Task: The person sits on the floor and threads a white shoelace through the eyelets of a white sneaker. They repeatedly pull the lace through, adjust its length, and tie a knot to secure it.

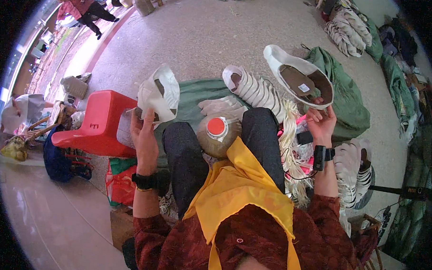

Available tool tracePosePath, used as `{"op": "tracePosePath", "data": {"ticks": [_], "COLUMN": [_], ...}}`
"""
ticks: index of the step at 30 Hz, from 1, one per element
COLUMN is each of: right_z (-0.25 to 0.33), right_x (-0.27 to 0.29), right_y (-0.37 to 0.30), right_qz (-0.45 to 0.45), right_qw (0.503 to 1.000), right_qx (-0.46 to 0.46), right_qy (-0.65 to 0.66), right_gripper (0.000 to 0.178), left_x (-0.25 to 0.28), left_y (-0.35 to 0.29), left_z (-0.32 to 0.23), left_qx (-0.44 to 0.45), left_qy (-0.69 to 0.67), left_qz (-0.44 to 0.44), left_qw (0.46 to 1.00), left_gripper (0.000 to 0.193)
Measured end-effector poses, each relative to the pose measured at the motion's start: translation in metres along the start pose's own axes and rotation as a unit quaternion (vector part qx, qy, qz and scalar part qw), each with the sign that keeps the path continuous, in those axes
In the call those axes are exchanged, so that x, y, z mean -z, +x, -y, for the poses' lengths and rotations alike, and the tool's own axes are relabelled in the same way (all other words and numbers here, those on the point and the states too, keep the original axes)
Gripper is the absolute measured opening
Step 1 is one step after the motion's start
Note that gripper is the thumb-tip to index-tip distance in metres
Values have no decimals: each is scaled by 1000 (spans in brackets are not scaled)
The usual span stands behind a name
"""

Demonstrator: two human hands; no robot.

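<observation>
My left hand (pixel 146 131) grips a white shoe upper (pixel 165 109) by its lower end, holding it up before my left knee. In my right hand (pixel 319 122), closed on its near end, is another white shoe upper (pixel 300 64). Its brown inside faces up, with a small white label in it. Between my knees stands a brownish plastic jug (pixel 204 141) with a red cap. Just beyond it lie stacked white shoe uppers (pixel 262 91). A bundle of cream laces (pixel 289 137) hangs beside my right knee.
A red plastic stool (pixel 100 124) stands at left. Green sacks (pixel 343 87) lie at far right and under the stack. More nested uppers (pixel 348 170) sit beside my right forearm, others (pixel 350 30) at back right. A person (pixel 82 9) is at the far left doorway.
</observation>
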State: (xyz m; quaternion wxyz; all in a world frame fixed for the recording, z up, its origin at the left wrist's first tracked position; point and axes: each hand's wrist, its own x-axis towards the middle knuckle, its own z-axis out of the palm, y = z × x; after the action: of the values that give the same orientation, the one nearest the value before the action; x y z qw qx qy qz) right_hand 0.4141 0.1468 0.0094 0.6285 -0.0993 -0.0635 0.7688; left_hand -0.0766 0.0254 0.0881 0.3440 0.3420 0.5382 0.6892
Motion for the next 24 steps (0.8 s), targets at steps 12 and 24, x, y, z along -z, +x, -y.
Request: {"op": "tracePosePath", "data": {"ticks": [12, 24], "right_z": [5, 5], "right_x": [2, 3], "right_y": [-7, -9], "right_qz": [6, 6], "right_qw": [1000, 998], "right_qx": [29, 43], "right_qy": [-8, -40], "right_gripper": [30, 32], "left_x": [-5, -53], "left_y": [-8, -65], "left_z": [8, 45], "left_qx": [-5, -226], "left_qy": [68, 426], "left_qz": [17, 187], "left_qw": [998, 856], "left_gripper": [38, 36]}}
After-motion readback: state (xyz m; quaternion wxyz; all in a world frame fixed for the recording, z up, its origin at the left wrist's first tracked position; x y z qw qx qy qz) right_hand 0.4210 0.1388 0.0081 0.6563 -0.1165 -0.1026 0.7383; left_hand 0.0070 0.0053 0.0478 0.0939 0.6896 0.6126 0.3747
